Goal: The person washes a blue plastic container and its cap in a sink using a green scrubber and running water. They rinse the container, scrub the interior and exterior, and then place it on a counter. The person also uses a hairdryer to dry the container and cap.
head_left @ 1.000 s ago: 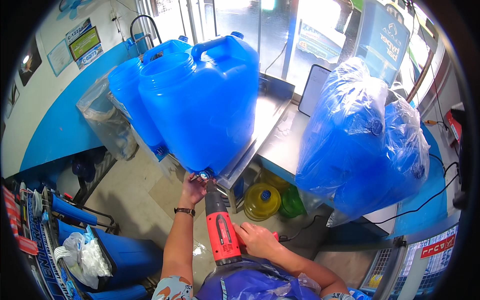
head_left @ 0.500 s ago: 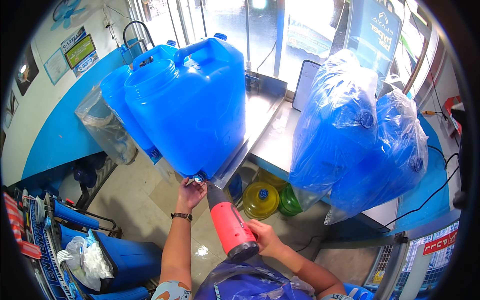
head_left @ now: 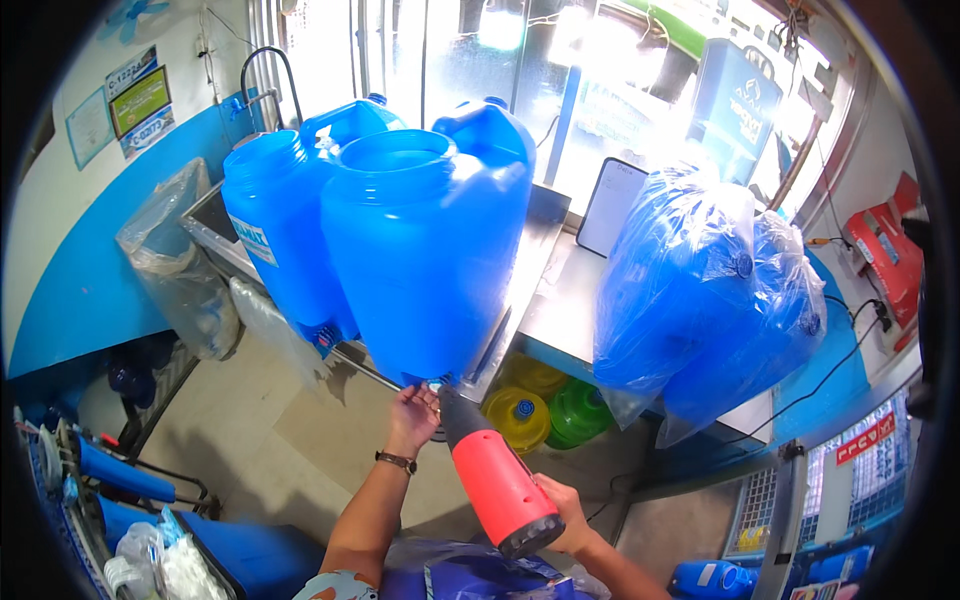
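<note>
A large blue water container (head_left: 410, 260), with a wide round mouth, stands on the metal counter before me. At its lower front edge my left hand (head_left: 415, 415), watch on the wrist, has its fingers curled round the small spigot (head_left: 436, 384), mostly hidden by them. My right hand (head_left: 566, 512) grips a red heat gun (head_left: 498, 485) with a black nozzle. That nozzle points up at the spigot, close to my left fingertips. Beside the container, on the left, stands a second blue container (head_left: 275, 220) with a label and its own low spigot.
Two blue containers in clear plastic bags (head_left: 670, 290) stand on the right counter, near a white board (head_left: 612, 205). Yellow (head_left: 520, 420) and green (head_left: 580, 412) round bottles sit under the counter. A clear bag (head_left: 185, 270) hangs at left; a blue bin (head_left: 255, 550) is lower left.
The view has shifted, showing the containers more from the front. My left hand stays at the spigot, and the heat gun keeps its nozzle near it.
</note>
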`<move>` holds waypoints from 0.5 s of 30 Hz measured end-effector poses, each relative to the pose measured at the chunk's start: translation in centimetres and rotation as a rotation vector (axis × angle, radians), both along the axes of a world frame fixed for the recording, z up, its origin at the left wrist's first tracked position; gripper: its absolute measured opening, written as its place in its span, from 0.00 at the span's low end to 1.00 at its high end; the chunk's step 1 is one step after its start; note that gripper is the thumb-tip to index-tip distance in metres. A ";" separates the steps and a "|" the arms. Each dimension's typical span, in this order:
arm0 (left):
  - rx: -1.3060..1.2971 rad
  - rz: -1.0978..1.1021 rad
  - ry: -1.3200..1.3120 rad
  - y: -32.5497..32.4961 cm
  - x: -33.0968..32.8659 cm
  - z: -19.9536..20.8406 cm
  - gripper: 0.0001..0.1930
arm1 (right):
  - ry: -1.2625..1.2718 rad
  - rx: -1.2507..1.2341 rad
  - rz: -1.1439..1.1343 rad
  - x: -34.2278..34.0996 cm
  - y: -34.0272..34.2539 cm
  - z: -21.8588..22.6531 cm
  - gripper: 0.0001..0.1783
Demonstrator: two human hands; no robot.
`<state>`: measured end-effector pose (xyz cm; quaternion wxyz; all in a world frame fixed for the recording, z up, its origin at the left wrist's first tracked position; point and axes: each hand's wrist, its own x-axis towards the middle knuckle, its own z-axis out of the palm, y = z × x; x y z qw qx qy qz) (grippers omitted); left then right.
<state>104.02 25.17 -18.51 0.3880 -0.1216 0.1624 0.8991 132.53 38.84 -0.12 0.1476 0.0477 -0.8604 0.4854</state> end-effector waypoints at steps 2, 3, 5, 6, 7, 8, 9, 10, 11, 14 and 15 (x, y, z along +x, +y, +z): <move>0.008 -0.060 -0.061 0.4 -0.6 -0.6 0.16 | 0.029 0.015 -0.075 -0.9 -3.1 0.7 0.23; 0.004 -0.111 -0.094 0.6 -0.6 -0.3 0.16 | -0.008 0.065 -0.130 -0.8 -4.7 0.1 0.26; 0.025 -0.245 -0.097 0.2 -0.4 0.4 0.16 | -0.064 0.170 -0.232 -0.8 -7.9 -0.2 0.27; 0.043 -0.287 -0.100 0.2 -0.3 0.7 0.16 | -0.080 0.199 -0.287 -1.0 -9.5 -0.2 0.26; 0.063 -0.326 -0.103 0.3 -0.1 1.1 0.16 | -0.095 0.229 -0.340 -1.1 -11.1 -0.1 0.25; 0.069 -0.352 -0.093 -0.4 -0.6 1.3 0.17 | -0.097 0.246 -0.381 -1.7 -12.6 -0.1 0.24; 0.140 -0.381 -0.033 -0.3 -1.3 -1.5 0.16 | -0.088 0.289 -0.403 -2.3 -13.9 0.2 0.22; 0.136 -0.413 -0.041 -0.4 -1.1 -0.9 0.16 | -0.094 0.308 -0.430 -2.6 -14.8 0.2 0.22; 0.128 -0.444 -0.048 -0.6 -0.9 0.6 0.16 | -0.100 0.323 -0.455 -2.9 -15.6 0.2 0.22; 0.214 -0.516 -0.052 -1.1 -1.3 -0.3 0.19 | -0.151 0.349 -0.509 -4.1 -18.0 0.6 0.23; 0.263 -0.537 -0.085 -1.0 -1.4 -0.7 0.20 | -0.175 0.355 -0.527 -4.5 -18.6 0.7 0.23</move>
